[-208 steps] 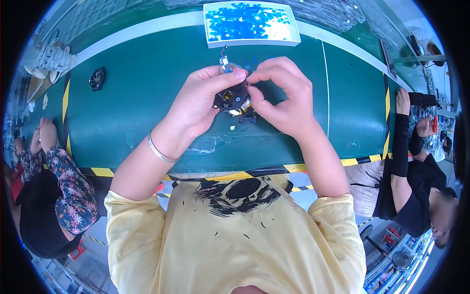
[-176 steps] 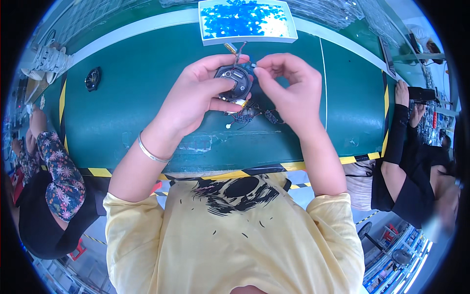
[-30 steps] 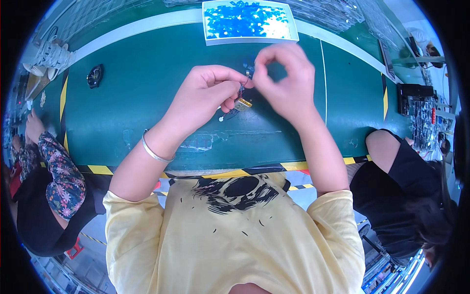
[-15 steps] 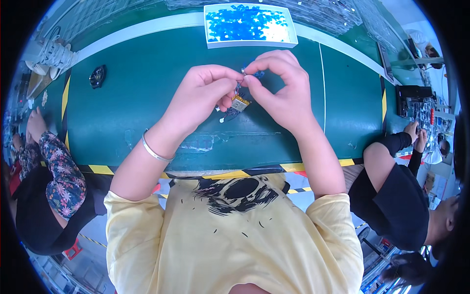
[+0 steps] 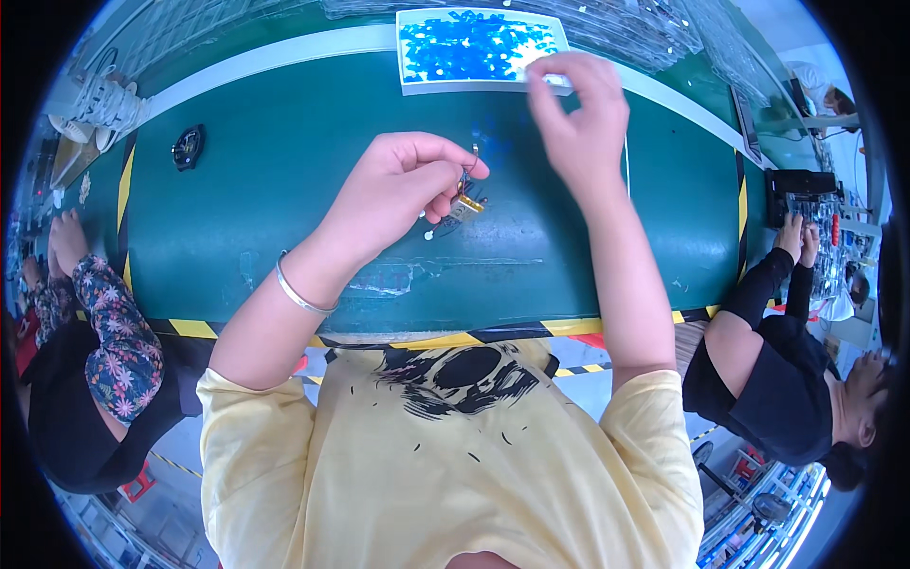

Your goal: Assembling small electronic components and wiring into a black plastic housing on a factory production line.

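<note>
My left hand (image 5: 408,185) pinches a small electronic part (image 5: 463,207) with thin wires, a silvery body and a gold-yellow edge. It hangs just above the green bench, and a short metallic piece sticks up by the fingertips. Dark wires with a small white end dangle below it. My right hand (image 5: 590,114), slightly blurred, is raised at the near right corner of a white box (image 5: 483,88) of small blue pieces (image 5: 464,45). Its thumb and forefinger come together at the tips; whether anything is between them is too small to tell. Several blue bits (image 5: 491,137) lie between my hands.
A black wristwatch (image 5: 189,148) lies on the green bench (image 5: 284,190) at left. Black-and-yellow tape (image 5: 445,339) lines the near edge. Clear plastic packaging (image 5: 607,24) lies behind the box. A person in a flowered sleeve (image 5: 123,351) sits left; another, in black (image 5: 773,389), works at right.
My right hand has left the part and moved up and right to the box's corner. My left hand stays in place, still holding the part.
</note>
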### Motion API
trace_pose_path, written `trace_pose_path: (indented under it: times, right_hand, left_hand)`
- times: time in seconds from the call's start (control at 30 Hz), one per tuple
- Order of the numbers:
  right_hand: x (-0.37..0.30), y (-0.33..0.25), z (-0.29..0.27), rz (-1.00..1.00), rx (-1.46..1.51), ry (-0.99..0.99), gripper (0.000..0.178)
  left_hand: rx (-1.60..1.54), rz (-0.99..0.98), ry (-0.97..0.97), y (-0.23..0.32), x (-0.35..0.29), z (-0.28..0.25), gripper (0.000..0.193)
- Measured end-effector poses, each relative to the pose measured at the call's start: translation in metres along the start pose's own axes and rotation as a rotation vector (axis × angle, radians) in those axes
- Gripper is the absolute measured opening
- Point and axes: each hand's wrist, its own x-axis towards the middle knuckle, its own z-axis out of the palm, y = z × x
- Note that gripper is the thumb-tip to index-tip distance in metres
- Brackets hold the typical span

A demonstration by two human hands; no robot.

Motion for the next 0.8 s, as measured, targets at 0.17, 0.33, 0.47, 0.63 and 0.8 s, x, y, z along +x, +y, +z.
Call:
trace_pose_path:
  times: [0.17, 0.33, 0.47, 0.63, 0.8]
  right_hand:
    - [-0.005, 0.015, -0.012, 0.07, -0.243, -0.058, 0.016]
    - [-0.019, -0.044, -0.015, 0.094, 0.186, -0.205, 0.027]
    - [-0.03, -0.08, -0.005, 0.112, 0.13, -0.352, 0.032]
    - [-0.039, -0.075, -0.002, 0.435, 0.519, -0.282, 0.012]
    - [-0.032, -0.062, -0.013, 0.445, 0.615, -0.258, 0.01]
  left_hand:
    - [-0.055, -0.031, 0.075, 0.003, 0.001, 0.0, 0.02]
    - [-0.217, 0.012, 0.159, 0.003, -0.003, -0.008, 0.022]
    - [-0.304, -0.008, 0.083, 0.005, -0.001, -0.012, 0.03]
    - [0.411, 0.123, 0.199, 0.027, -0.015, -0.04, 0.032]
    - [1.24, 0.058, 1.04, 0.044, -0.038, -0.156, 0.042]
